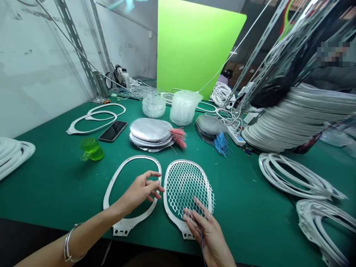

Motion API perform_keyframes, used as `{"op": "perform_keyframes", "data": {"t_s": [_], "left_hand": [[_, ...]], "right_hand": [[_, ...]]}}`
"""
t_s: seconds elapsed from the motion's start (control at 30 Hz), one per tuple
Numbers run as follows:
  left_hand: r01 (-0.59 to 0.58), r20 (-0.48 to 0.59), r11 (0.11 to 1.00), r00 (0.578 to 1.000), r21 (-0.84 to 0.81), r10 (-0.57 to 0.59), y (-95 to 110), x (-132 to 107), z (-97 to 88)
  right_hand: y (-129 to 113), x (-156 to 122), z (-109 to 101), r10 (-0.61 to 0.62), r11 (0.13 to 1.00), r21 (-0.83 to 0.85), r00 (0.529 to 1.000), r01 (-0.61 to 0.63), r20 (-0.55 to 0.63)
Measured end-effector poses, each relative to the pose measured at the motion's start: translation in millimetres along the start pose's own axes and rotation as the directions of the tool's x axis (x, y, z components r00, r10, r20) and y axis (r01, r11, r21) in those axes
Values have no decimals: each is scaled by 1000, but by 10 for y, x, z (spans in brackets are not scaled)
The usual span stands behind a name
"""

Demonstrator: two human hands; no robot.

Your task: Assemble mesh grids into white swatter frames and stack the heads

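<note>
Two white oval plastic frames with short slotted necks lie side by side on the green table. My left hand (pixel 146 188) hovers over the right rim of the left frame (pixel 109 189), its fingers apart and nothing between them. A silvery diamond-mesh sheet (pixel 185 181) lies over the right frame (pixel 170 214), and its right edge sticks out past the rim. My right hand (pixel 207 228) pinches the lower edge of this mesh, palm up. A thin blue wire (pixel 202 244) hangs down from the right fingers.
Behind the frames lie stacked mesh sheets with red wires (pixel 151 131) and darker ones with blue wires (pixel 210 126). A phone (pixel 113 131) and a green tape dispenser (pixel 92 149) are at left. Clear ring stacks (pixel 185 107) stand behind; piled white frames (pixel 297 176) lie at right.
</note>
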State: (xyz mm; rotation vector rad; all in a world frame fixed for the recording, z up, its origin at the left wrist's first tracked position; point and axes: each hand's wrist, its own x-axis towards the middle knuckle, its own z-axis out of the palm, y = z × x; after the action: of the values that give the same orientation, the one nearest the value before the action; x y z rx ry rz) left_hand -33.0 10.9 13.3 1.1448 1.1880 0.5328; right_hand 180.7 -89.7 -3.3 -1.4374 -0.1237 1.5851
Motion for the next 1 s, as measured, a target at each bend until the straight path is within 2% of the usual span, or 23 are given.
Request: {"op": "perform_keyframes", "data": {"t_s": [0.1,0.2,0.3,0.4,0.47,0.57,0.67,0.73,0.8,0.87,0.93,1.0], "left_hand": [[-73,-9,994,997,81,74,0,2,51],[-244,-24,921,965,304,263,-1,17,156],[-405,86,724,896,559,435,-15,64,328],[-532,291,494,825,688,484,-76,166,530],[-530,340,379,818,759,463,-156,259,641],[-446,307,266,847,854,434,-296,383,731],[-404,291,177,845,898,448,-367,436,747],[-397,295,155,845,905,446,-359,437,740],[-405,303,164,849,900,432,-335,434,726],[-421,311,189,848,887,429,-320,440,709],[-439,321,213,846,873,426,-323,450,690],[-456,337,229,844,860,417,-330,457,676]], "right_hand": [[2,10,29,4,1000,7,1000,-4,-16],[6,26,53,47,998,49,999,-46,-21],[24,46,59,66,994,88,998,-66,-1],[45,66,55,52,994,98,999,-50,-9],[57,82,50,44,994,96,999,-41,-23],[71,95,34,29,996,85,999,-27,-20],[71,40,-18,28,995,94,999,-32,41],[43,-51,-101,48,994,89,994,-57,98],[-22,-162,-237,90,996,5,986,-91,138],[-123,-250,-411,153,968,-220,976,-117,152],[-245,-280,-567,132,855,-517,981,-38,145],[-363,-234,-636,-61,657,-735,983,170,173]]}}
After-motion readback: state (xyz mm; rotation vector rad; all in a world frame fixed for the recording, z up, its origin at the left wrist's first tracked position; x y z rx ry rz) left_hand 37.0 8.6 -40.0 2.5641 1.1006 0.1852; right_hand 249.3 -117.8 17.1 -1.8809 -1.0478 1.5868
